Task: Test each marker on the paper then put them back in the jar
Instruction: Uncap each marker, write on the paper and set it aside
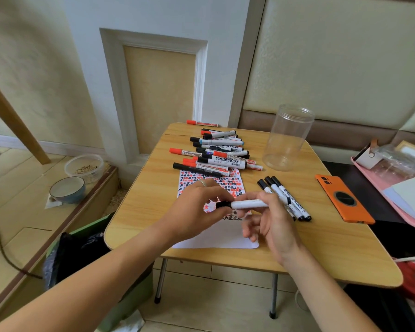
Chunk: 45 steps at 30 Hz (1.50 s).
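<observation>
I hold a white marker (246, 204) with a black cap level above the paper (216, 238). My left hand (197, 209) pinches the black cap end. My right hand (271, 219) grips the white barrel. The paper lies on the wooden table (153, 202) and its upper part is full of red and black test marks. A pile of several red, black and blue markers (216, 154) lies behind the paper. Three black-capped markers (285, 200) lie side by side just right of my right hand. The clear plastic jar (288, 137) stands upright at the back right with nothing inside it.
An orange phone (343, 202) lies face down near the table's right edge. A pink tray (393, 185) with papers and clear packaging sits further right. On the floor at left are a bowl (67, 190), a plastic tub (84, 167) and a green bin (101, 259) with a black bag.
</observation>
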Motion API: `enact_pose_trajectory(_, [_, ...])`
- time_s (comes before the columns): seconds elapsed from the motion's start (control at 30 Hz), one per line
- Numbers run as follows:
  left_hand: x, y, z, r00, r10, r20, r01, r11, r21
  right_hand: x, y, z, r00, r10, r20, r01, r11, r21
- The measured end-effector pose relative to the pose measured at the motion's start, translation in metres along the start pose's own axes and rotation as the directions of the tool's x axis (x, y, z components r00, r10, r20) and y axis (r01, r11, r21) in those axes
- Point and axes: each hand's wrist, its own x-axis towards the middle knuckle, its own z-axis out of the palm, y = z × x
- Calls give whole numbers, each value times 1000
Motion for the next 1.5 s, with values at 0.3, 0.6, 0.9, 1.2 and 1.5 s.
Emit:
enact_pose_trajectory(0.3, [-5,-13,-8,988,-135,78,152,944,-292,2,-8,-3,993,114,31,-117,987,113])
enact_pose_trajectory(0.6, [-9,-8,-2,986,-115,123,161,852,-498,2,2,4,1000,-7,-1,7,995,-99])
enact_pose_trajectory(0.9, [-12,-9,0,979,-176,98,197,735,-649,5,5,13,994,-106,24,108,958,-265])
enact_pose_trajectory(1.2, [-18,-13,-3,971,-229,63,217,747,-629,14,7,17,994,-97,50,108,941,-320])
enact_pose_trajectory(1.5, [-5,-27,-19,995,-97,-37,102,983,154,29,10,26,979,-178,102,204,788,-581])
